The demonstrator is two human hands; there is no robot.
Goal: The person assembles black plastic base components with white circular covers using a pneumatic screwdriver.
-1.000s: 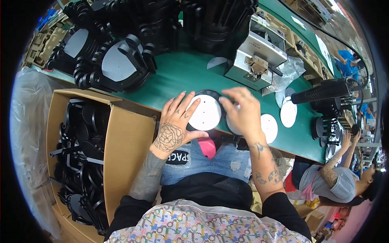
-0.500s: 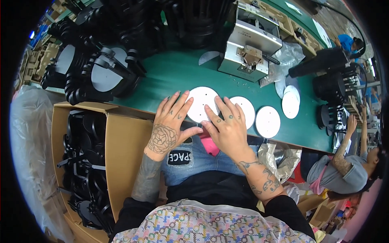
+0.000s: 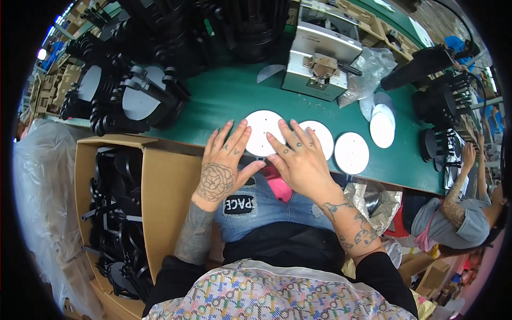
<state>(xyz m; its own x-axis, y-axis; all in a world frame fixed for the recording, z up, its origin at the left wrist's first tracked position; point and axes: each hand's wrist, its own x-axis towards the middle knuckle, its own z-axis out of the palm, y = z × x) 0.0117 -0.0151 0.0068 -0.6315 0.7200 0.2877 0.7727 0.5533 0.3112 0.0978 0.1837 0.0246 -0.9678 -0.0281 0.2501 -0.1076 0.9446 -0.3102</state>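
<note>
A round white disc (image 3: 263, 133) with small dark holes lies at the near edge of the green table, between my two hands. My left hand (image 3: 221, 166) is open, its fingertips at the disc's left rim. My right hand (image 3: 303, 160) has its fingers stretched over the disc's right side and touches it; the hand is open. Part of a second white disc (image 3: 322, 137) shows behind my right fingers. Farther right lies a third white disc (image 3: 352, 153), overhanging the table edge slightly.
A silver machine (image 3: 320, 64) stands at the back. Black parts (image 3: 144, 98) are piled at the left. An open cardboard box (image 3: 170, 197) filled with black parts is at my left. More white discs (image 3: 382, 129) and a clear plastic bag (image 3: 368, 74) lie at right, near a co-worker (image 3: 464, 218).
My hands stay on the white disc with the fingers shifting only slightly. The whole view has moved a little.
</note>
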